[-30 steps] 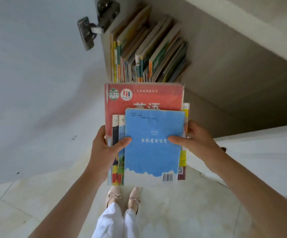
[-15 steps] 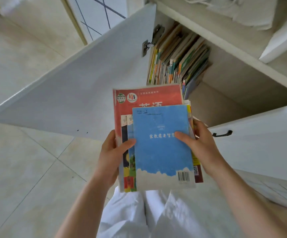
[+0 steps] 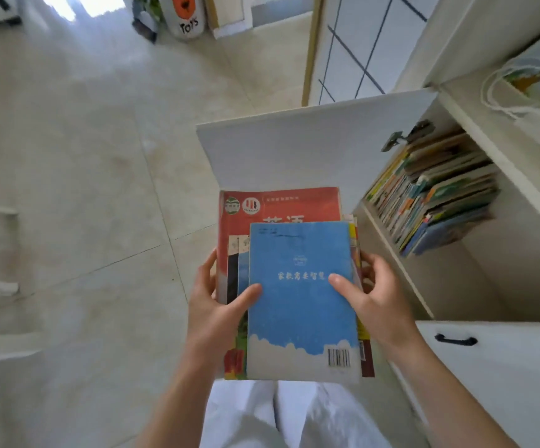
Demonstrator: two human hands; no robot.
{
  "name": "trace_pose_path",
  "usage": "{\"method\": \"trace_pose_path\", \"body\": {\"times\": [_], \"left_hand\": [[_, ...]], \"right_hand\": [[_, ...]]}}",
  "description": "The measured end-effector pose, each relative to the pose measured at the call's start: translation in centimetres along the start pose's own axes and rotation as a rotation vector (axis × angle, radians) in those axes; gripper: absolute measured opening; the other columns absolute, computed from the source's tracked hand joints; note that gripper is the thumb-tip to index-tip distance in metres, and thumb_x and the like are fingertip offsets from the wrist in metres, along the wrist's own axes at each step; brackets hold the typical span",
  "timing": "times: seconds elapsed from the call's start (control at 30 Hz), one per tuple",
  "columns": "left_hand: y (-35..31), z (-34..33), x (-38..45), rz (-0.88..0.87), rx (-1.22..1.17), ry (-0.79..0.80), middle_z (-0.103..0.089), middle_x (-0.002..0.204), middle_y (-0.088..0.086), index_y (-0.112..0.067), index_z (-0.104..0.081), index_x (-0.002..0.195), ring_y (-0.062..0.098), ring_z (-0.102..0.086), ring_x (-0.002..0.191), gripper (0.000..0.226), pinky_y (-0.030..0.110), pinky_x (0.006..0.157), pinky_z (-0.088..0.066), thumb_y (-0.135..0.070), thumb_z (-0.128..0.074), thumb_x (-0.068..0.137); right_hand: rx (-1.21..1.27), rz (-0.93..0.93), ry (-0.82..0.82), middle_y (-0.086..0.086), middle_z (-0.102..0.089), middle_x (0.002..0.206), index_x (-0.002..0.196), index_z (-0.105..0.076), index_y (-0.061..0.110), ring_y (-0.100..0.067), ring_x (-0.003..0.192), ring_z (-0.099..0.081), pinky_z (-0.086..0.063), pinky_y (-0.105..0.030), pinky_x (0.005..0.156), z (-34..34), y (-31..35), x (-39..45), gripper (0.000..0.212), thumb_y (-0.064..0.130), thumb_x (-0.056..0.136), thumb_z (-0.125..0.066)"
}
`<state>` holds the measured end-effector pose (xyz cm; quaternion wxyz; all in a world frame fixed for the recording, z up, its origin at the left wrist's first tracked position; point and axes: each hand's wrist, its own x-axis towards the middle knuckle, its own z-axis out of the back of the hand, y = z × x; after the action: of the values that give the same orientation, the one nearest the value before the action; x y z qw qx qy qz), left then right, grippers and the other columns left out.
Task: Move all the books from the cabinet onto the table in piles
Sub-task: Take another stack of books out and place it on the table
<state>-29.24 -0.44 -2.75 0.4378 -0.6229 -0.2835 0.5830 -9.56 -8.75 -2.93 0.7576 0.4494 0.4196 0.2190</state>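
I hold a stack of books (image 3: 301, 305) in front of me, a blue one on top and a larger red one beneath. My left hand (image 3: 213, 308) grips the stack's left edge with the thumb on the blue cover. My right hand (image 3: 375, 305) grips the right edge, thumb on top as well. To the right, the open cabinet (image 3: 488, 286) still holds a row of several books (image 3: 433, 192) leaning on its shelf.
The white cabinet door (image 3: 294, 147) stands open behind the stack. A closed door with a black handle (image 3: 456, 340) is at lower right. Tiled floor (image 3: 84, 189) spreads to the left, with a toy bag (image 3: 187, 17) at the far end. White cord lies on the upper shelf (image 3: 520, 92).
The view has swung left and away from the cabinet, which now sits at the right. Both hands keep the same hold on the stack of books.
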Motion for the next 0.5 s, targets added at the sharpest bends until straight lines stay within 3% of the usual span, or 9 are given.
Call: {"method": "trace_pose_path", "body": {"times": [0.07, 0.17, 0.37, 0.5], "left_hand": [[0.6, 1.7, -1.5, -0.007, -0.021, -0.087, -0.069, 0.113, -0.005, -0.038, -0.044, 0.135, 0.015, -0.073, 0.090, 0.076, 0.035, 0.066, -0.061, -0.015, -0.082, 0.074], [1.5, 5.0, -4.1, -0.021, -0.094, -0.219, -0.072, 0.105, -0.007, -0.042, -0.045, 0.131, 0.015, -0.073, 0.086, 0.072, 0.031, 0.063, -0.060, -0.014, -0.081, 0.075], [3.9, 13.9, -9.0, -0.007, -0.206, -0.481, -0.074, 0.091, -0.012, -0.044, -0.045, 0.127, 0.014, -0.074, 0.080, 0.065, 0.029, 0.057, -0.059, -0.017, -0.079, 0.078], [6.3, 20.7, -13.4, -0.005, -0.298, -0.665, -0.074, 0.091, -0.012, -0.041, -0.048, 0.123, 0.016, -0.074, 0.080, 0.057, 0.029, 0.056, -0.059, -0.014, -0.075, 0.081]], "right_hand": [[-0.038, 0.025, 0.101, 0.011, -0.067, 0.102, 0.115, -0.051, 0.028, 0.004, 0.082, -0.068, -0.058, -0.024, 0.064, -1.3, 0.8, -0.6, 0.039, 0.027, 0.083, -0.073], [-0.073, 0.045, 0.248, 0.008, -0.066, 0.107, 0.117, -0.050, 0.029, -0.006, 0.086, -0.070, -0.060, -0.029, 0.065, -4.2, 1.9, -1.8, 0.040, 0.025, 0.084, -0.072], [-0.159, 0.110, 0.566, 0.010, -0.070, 0.100, 0.104, -0.054, 0.038, -0.007, 0.083, -0.072, -0.059, -0.028, 0.060, -12.4, 3.7, -6.3, 0.035, 0.015, 0.085, -0.071], [-0.276, 0.152, 0.771, 0.012, -0.072, 0.099, 0.103, -0.054, 0.044, -0.015, 0.085, -0.073, -0.062, -0.038, 0.065, -19.9, 4.5, -10.7, 0.042, 0.012, 0.083, -0.073]]}}
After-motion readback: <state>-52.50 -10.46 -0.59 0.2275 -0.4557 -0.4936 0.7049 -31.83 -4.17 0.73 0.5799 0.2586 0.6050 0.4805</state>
